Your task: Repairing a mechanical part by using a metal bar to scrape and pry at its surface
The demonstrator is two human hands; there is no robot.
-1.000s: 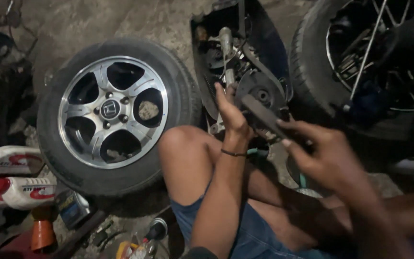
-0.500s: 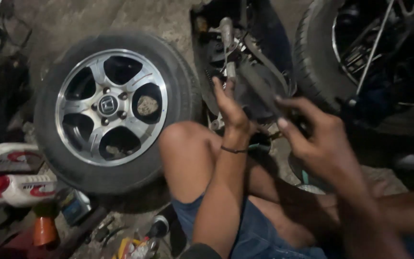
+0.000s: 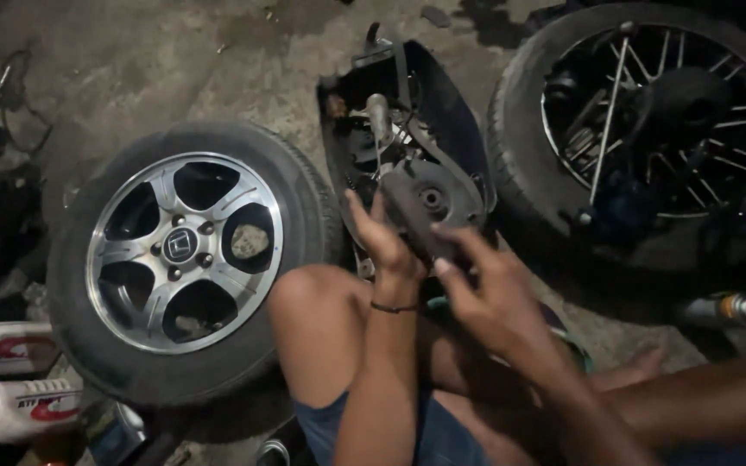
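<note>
Dusty concrete floor point(image 3: 218, 78) carries everything. Above the knee, a round dark drum plate point(image 3: 429, 203) is grasped edgewise by left hand point(image 3: 386, 246) and right hand point(image 3: 494, 293), steadying it before the scooter housing point(image 3: 451, 112); alloy-rimmed tyre point(image 3: 183, 259) lies left, spoked wheel point(image 3: 649, 129) right.

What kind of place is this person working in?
Most likely a roadside or backyard repair workshop for vehicles. A car wheel with an alloy rim lies on the dirt ground, a spoked motorcycle wheel lies nearby, and both hands work on a greasy round metal part.
</note>
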